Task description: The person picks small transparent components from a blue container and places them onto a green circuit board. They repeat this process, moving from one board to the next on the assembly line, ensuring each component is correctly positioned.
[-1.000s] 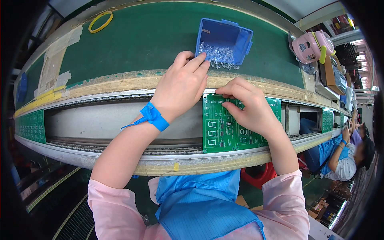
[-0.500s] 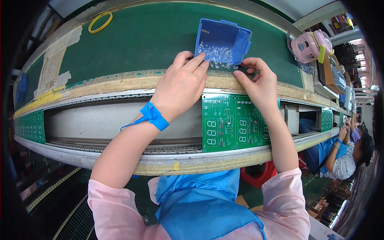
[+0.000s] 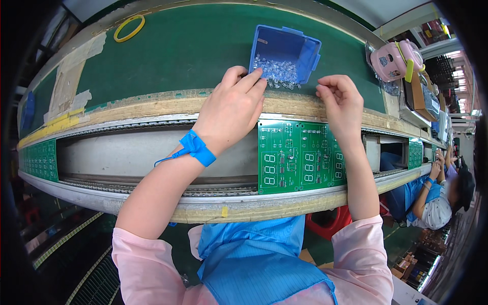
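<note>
A blue open-fronted bin (image 3: pixel 284 43) lies tilted on the green bench, with many small clear LED-like parts (image 3: pixel 277 72) spilling to its front lip. At its left front corner is my left hand (image 3: pixel 231 109), fingers stretched forward and apart, their tips at the parts. A blue wrist strap (image 3: pixel 195 147) circles that wrist. To the right of the bin, above the wooden edge, my right hand (image 3: pixel 343 101) is closed in a pinch; whatever lies between thumb and fingertips is too small to make out. Below it, green circuit boards (image 3: pixel 292 157) with white digit displays printed on them rest across the rails.
The conveyor rail (image 3: pixel 223 192) runs left to right before me, with another green board (image 3: pixel 40 160) far left. A yellow ring (image 3: pixel 128 28) lies at the back left. A pink container (image 3: pixel 394 61) stands right. Farther right, another person (image 3: pixel 437 203) works along the line.
My right hand has drawn away from the bin's right front corner, slightly to the right, and its fingers have come together. My left hand has barely moved.
</note>
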Action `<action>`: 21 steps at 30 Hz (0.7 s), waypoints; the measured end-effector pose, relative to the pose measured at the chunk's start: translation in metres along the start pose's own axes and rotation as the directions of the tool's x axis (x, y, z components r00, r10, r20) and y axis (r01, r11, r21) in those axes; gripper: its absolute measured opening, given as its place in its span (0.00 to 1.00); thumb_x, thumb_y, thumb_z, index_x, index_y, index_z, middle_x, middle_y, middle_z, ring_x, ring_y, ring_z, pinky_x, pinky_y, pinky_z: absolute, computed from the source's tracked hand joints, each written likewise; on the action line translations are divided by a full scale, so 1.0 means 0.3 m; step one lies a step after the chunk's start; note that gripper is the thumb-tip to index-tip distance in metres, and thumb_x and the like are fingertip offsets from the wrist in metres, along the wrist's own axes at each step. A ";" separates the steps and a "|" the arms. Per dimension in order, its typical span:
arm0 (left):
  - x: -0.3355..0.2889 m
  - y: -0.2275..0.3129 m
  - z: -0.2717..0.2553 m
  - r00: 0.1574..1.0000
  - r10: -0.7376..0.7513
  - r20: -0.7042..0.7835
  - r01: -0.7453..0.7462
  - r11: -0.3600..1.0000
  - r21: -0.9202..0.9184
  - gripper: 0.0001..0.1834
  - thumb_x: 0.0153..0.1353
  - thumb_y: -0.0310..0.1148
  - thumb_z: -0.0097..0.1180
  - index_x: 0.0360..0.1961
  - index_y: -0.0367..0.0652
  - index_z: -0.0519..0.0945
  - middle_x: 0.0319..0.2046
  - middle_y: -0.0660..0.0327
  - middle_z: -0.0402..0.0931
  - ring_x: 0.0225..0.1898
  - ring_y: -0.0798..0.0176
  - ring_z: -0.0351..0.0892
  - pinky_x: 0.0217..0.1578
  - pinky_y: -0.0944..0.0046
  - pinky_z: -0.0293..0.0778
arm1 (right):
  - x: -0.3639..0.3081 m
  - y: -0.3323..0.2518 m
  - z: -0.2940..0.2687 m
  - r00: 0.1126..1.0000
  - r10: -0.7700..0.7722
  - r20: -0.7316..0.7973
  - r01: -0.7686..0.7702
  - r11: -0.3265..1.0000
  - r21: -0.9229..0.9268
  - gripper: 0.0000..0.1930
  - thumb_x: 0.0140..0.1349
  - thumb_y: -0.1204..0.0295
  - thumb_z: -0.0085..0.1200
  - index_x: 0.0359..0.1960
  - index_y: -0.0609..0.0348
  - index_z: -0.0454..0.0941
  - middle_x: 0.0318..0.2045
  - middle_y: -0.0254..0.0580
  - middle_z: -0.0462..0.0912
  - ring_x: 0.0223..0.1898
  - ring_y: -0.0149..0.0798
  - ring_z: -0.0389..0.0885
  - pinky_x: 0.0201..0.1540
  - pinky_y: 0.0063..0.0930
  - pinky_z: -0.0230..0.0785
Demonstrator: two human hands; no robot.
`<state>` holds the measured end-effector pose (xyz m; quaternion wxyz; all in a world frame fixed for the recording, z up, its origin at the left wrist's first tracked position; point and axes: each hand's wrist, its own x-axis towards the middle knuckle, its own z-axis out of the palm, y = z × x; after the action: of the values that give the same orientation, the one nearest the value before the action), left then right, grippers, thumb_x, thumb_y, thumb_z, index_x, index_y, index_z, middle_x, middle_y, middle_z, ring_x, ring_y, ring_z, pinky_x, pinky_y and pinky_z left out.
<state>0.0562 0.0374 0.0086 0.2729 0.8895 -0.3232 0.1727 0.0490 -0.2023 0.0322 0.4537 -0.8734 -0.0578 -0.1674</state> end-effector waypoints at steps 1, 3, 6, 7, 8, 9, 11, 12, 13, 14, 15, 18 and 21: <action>-0.002 -0.001 0.000 1.000 -0.002 0.001 0.002 1.000 0.003 0.16 0.62 0.28 0.57 0.50 0.32 0.80 0.56 0.52 0.76 0.57 0.45 0.70 0.56 0.53 0.73 | -0.008 -0.018 -0.010 0.999 0.002 0.033 -0.004 0.998 0.066 0.05 0.59 0.85 0.58 0.37 0.69 0.81 0.36 0.40 0.80 0.33 0.31 0.81 0.39 0.22 0.75; -0.005 -0.003 0.002 1.000 -0.004 0.000 0.004 1.000 0.008 0.16 0.62 0.28 0.57 0.50 0.33 0.80 0.56 0.52 0.76 0.57 0.45 0.70 0.56 0.53 0.73 | -0.028 -0.055 -0.025 0.991 0.007 0.136 -0.038 0.974 0.223 0.07 0.60 0.87 0.56 0.38 0.70 0.83 0.42 0.41 0.77 0.39 0.31 0.81 0.43 0.21 0.76; -0.004 -0.006 0.006 0.999 0.028 -0.035 -0.026 0.999 0.042 0.16 0.60 0.29 0.58 0.48 0.32 0.81 0.55 0.52 0.77 0.56 0.47 0.71 0.52 0.54 0.77 | -0.058 -0.106 -0.023 0.935 0.071 0.347 -0.208 0.903 0.376 0.07 0.59 0.87 0.57 0.38 0.69 0.84 0.43 0.40 0.77 0.41 0.30 0.80 0.44 0.21 0.76; -0.003 -0.006 0.008 0.998 0.044 -0.052 -0.041 0.998 0.057 0.16 0.59 0.30 0.58 0.47 0.32 0.81 0.54 0.52 0.77 0.55 0.48 0.72 0.51 0.55 0.78 | -0.065 -0.110 -0.021 0.923 0.036 0.382 -0.184 0.915 0.360 0.08 0.59 0.87 0.57 0.38 0.68 0.85 0.42 0.39 0.77 0.42 0.30 0.80 0.45 0.21 0.76; -0.002 -0.007 0.008 0.998 0.043 -0.051 -0.040 0.998 0.052 0.16 0.59 0.30 0.58 0.47 0.32 0.81 0.54 0.52 0.77 0.55 0.48 0.72 0.51 0.55 0.78 | -0.072 -0.113 -0.017 0.908 0.037 0.417 -0.201 0.913 0.356 0.08 0.59 0.87 0.57 0.38 0.68 0.85 0.42 0.39 0.78 0.42 0.30 0.80 0.45 0.20 0.75; -0.002 -0.008 0.008 0.998 0.041 -0.050 -0.038 0.998 0.051 0.16 0.59 0.30 0.58 0.47 0.32 0.81 0.54 0.52 0.77 0.55 0.48 0.72 0.51 0.55 0.78 | -0.079 -0.115 -0.011 0.891 0.037 0.452 -0.218 0.910 0.354 0.08 0.59 0.87 0.57 0.39 0.68 0.85 0.42 0.39 0.78 0.42 0.29 0.80 0.45 0.20 0.75; -0.003 -0.009 0.006 0.998 0.037 -0.047 -0.034 0.998 0.052 0.17 0.59 0.30 0.58 0.47 0.32 0.81 0.54 0.52 0.77 0.55 0.48 0.72 0.51 0.55 0.78 | -0.088 -0.123 0.000 0.870 0.031 0.492 -0.211 0.925 0.315 0.08 0.59 0.87 0.57 0.38 0.67 0.85 0.40 0.39 0.79 0.42 0.29 0.80 0.46 0.21 0.76; -0.002 -0.007 0.006 0.998 0.037 -0.047 -0.035 0.998 0.051 0.17 0.59 0.30 0.58 0.47 0.32 0.81 0.54 0.52 0.77 0.55 0.48 0.72 0.51 0.55 0.78 | -0.093 -0.127 0.006 0.864 0.043 0.502 -0.254 0.898 0.360 0.07 0.59 0.87 0.57 0.38 0.68 0.85 0.41 0.39 0.79 0.42 0.30 0.81 0.46 0.21 0.76; -0.002 -0.007 0.006 0.998 0.037 -0.047 -0.035 0.998 0.051 0.17 0.59 0.30 0.58 0.47 0.32 0.81 0.54 0.52 0.77 0.55 0.48 0.72 0.51 0.55 0.78 | -0.098 -0.130 0.011 0.857 0.054 0.512 -0.296 0.866 0.403 0.07 0.60 0.87 0.57 0.37 0.68 0.85 0.41 0.39 0.80 0.42 0.30 0.81 0.47 0.22 0.77; -0.002 -0.006 0.007 0.998 0.037 -0.048 -0.034 0.998 0.049 0.17 0.59 0.30 0.58 0.47 0.32 0.81 0.54 0.52 0.77 0.55 0.48 0.72 0.51 0.55 0.78 | -0.102 -0.132 0.014 0.850 0.064 0.523 -0.337 0.830 0.445 0.07 0.60 0.87 0.57 0.37 0.69 0.84 0.41 0.40 0.80 0.43 0.30 0.81 0.47 0.22 0.78; -0.003 -0.007 0.008 0.998 0.036 -0.048 -0.033 0.998 0.049 0.17 0.59 0.30 0.58 0.47 0.32 0.81 0.54 0.52 0.77 0.55 0.48 0.72 0.51 0.55 0.78 | -0.104 -0.135 0.015 0.841 0.075 0.535 -0.351 0.829 0.435 0.06 0.60 0.87 0.57 0.38 0.69 0.84 0.41 0.40 0.81 0.43 0.30 0.82 0.48 0.22 0.78; -0.003 -0.007 0.007 0.998 0.034 -0.048 -0.031 0.998 0.051 0.17 0.59 0.30 0.58 0.48 0.32 0.81 0.54 0.52 0.77 0.55 0.48 0.72 0.51 0.55 0.78 | -0.106 -0.147 0.016 0.813 0.117 0.570 -0.404 0.818 0.409 0.06 0.62 0.85 0.57 0.40 0.70 0.82 0.42 0.40 0.82 0.44 0.30 0.82 0.49 0.22 0.78; -0.003 -0.006 0.006 0.998 0.037 -0.050 -0.034 0.998 0.053 0.17 0.59 0.30 0.58 0.48 0.32 0.81 0.54 0.52 0.77 0.55 0.48 0.72 0.51 0.55 0.78 | -0.110 -0.154 0.017 0.793 0.149 0.591 -0.451 0.796 0.403 0.07 0.63 0.84 0.57 0.43 0.70 0.80 0.41 0.40 0.83 0.45 0.29 0.83 0.50 0.22 0.78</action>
<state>0.0570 0.0379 0.0059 0.2545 0.8858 -0.3271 0.2086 0.0077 -0.1695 0.0539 0.6615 -0.7237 -0.0788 0.1802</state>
